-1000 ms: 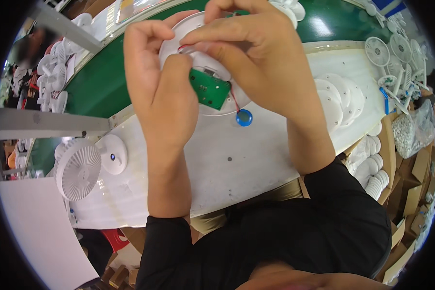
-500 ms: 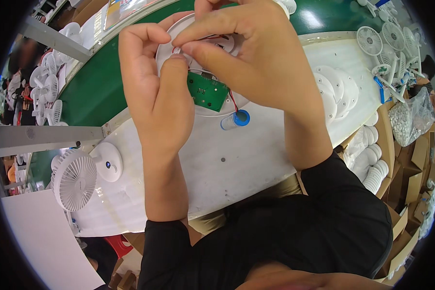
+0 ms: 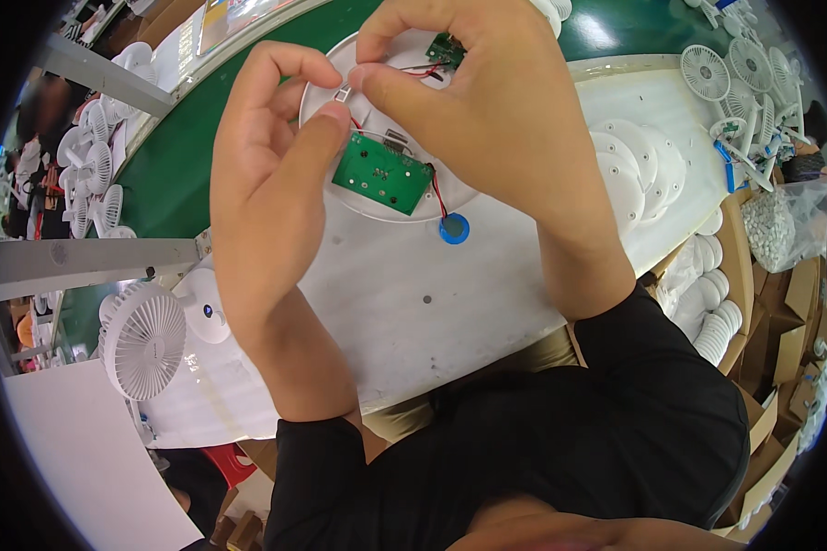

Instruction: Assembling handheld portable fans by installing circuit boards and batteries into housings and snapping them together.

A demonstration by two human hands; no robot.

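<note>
Over a round white fan base (image 3: 377, 214), both my hands meet at a small white wire connector (image 3: 343, 94). My left hand (image 3: 271, 174) is closed, its thumb tip touching the connector's lower end. My right hand (image 3: 482, 101) pinches at the connector's other side, thumb against index finger; the exact grip is partly hidden. A green circuit board (image 3: 383, 174) lies tilted on the base below the fingers. Red and black wires run from it to a blue-ended cylindrical battery (image 3: 454, 229) by the base's near edge. A smaller green board (image 3: 446, 50) shows behind my right fingers.
A white desk fan (image 3: 145, 342) stands on the left of the white table (image 3: 404, 331). Overlapping white round plates (image 3: 639, 174) lie to the right. Farther right are more fans (image 3: 706, 73), a bag of small white parts (image 3: 772, 225) and cardboard boxes (image 3: 781, 354).
My left hand has shifted left and its fingertips have parted slightly, exposing the connector. The circuit board shows more fully. The battery has turned so its blue end faces up.
</note>
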